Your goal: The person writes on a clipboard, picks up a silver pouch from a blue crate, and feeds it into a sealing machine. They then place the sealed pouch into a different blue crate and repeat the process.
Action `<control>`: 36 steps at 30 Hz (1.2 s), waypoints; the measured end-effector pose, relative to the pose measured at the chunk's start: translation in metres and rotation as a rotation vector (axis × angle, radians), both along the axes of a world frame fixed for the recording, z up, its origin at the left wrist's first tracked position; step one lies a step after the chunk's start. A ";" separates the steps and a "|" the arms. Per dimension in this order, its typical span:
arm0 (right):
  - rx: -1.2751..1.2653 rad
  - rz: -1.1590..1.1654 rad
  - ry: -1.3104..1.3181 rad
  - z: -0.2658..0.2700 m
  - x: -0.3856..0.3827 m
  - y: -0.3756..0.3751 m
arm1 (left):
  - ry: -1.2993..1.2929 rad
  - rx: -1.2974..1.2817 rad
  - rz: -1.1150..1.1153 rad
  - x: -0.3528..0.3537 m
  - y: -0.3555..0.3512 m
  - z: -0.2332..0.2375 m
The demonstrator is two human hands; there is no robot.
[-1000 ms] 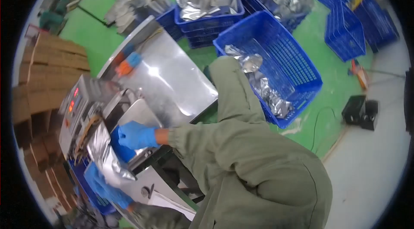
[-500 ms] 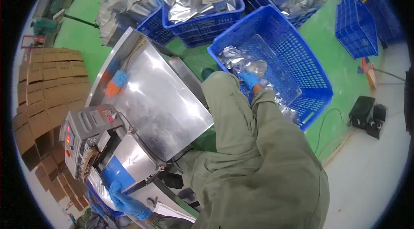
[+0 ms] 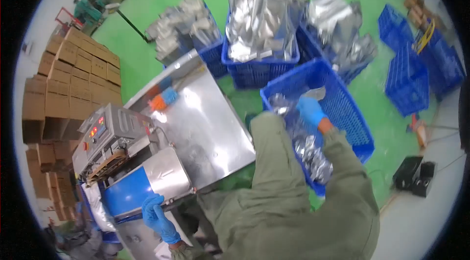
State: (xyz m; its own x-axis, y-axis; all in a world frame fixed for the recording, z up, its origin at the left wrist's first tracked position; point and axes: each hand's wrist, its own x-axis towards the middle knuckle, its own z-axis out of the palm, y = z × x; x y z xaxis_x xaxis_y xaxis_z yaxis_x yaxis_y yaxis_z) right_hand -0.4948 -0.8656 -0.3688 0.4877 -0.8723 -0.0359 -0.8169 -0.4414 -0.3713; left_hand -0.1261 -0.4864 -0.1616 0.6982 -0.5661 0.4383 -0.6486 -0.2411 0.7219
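Note:
My right hand (image 3: 312, 111), in a blue glove, is closed on a shiny pouch (image 3: 316, 94) inside the near blue crate (image 3: 338, 86). The pouch's pale, see-through end sticks out past my fingers; the rest is hidden. Several crumpled silver pouches (image 3: 313, 159) lie along that crate's near side. At lower left, my blue-gloved left hand (image 3: 159, 218) hovers by the front edge of a sealing machine's blue conveyor belt (image 3: 128, 192). Its fingers are bent and held together, and nothing shows in them.
The sealing machine (image 3: 115, 130) with red digits adjoins a steel tray table (image 3: 203, 123) holding an orange-and-blue duster (image 3: 164, 99). Behind are blue crates heaped with silver bags (image 3: 259, 20). Cardboard boxes (image 3: 78, 71) are stacked left; more blue crates (image 3: 406, 81) stand right.
The view has tilted up and shifted, so the crates and machine sit lower and further right. My right hand has lifted slightly within the crate with the pouch. My left hand stays by the belt.

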 end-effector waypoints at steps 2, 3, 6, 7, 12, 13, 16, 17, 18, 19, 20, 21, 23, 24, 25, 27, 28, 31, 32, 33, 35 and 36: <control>-0.198 0.237 0.034 0.096 0.017 0.017 | 0.122 0.012 -0.130 0.001 -0.001 -0.005; -0.170 0.239 0.184 0.154 0.039 0.036 | 0.131 0.005 -0.172 0.001 -0.004 -0.009; -0.383 0.406 0.000 0.262 0.073 0.077 | 0.131 0.039 -0.315 -0.003 -0.024 -0.009; -0.458 0.484 -0.048 0.293 0.087 0.093 | 0.165 0.039 -0.367 -0.003 -0.030 -0.004; -0.728 0.747 -0.107 0.407 0.140 0.154 | 0.188 -0.050 -0.514 0.012 -0.060 0.038; -0.701 0.812 -0.127 0.412 0.154 0.159 | 0.270 -0.184 -0.484 0.012 -0.063 0.047; -0.629 0.896 -0.395 0.416 0.201 0.165 | 0.384 -0.447 -0.394 0.042 -0.062 0.040; -0.569 0.863 -0.467 0.405 0.216 0.167 | 0.446 -0.563 -0.414 0.053 -0.053 0.036; -0.510 0.824 -0.559 0.395 0.213 0.161 | 0.399 -0.564 -0.368 0.044 -0.044 0.050; -0.555 0.860 -0.619 0.381 0.235 0.170 | 0.479 -0.571 -0.275 0.053 -0.028 0.051; -0.518 0.864 -0.647 0.368 0.250 0.177 | 0.555 -0.574 -0.189 0.059 -0.018 0.054; -0.529 0.890 -0.626 0.355 0.259 0.183 | 0.514 -0.626 -0.166 0.074 -0.013 0.034; -0.540 0.930 -0.614 0.333 0.280 0.197 | 0.452 -0.651 -0.021 0.080 -0.002 0.029; -0.516 0.930 -0.793 0.324 0.291 0.205 | 0.406 -0.666 0.086 0.082 0.000 0.026; -0.498 0.904 -0.968 0.323 0.294 0.215 | 0.327 -0.622 0.199 0.086 0.001 0.020; -0.089 0.611 -1.222 0.317 0.294 0.246 | 0.437 -0.702 0.172 0.095 0.001 0.010; -0.013 0.478 -1.282 0.309 0.294 0.251 | 0.547 -0.778 0.184 0.096 -0.003 0.005; -0.054 0.480 -1.109 0.258 0.313 0.242 | 0.611 -0.915 0.106 0.093 -0.014 0.017; -0.043 0.477 -1.112 0.251 0.314 0.238 | 0.609 -0.906 0.112 0.095 -0.015 0.020; -0.069 0.429 -1.077 0.247 0.314 0.236 | 0.595 -0.874 0.113 0.098 -0.014 0.022; -0.021 0.389 -1.114 0.243 0.317 0.235 | 0.625 -0.849 0.123 0.110 -0.007 0.023; 0.016 0.401 -1.097 0.234 0.316 0.228 | 0.614 -0.849 0.152 0.117 -0.007 0.022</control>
State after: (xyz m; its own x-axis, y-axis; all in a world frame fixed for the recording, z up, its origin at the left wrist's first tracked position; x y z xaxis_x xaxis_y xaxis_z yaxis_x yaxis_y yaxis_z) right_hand -0.1788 -0.6372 -0.1345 0.5045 -0.6519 0.5661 0.1424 -0.5838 -0.7993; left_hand -0.0088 -0.4938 -0.1392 0.9719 -0.1280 0.1974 -0.1208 0.4483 0.8857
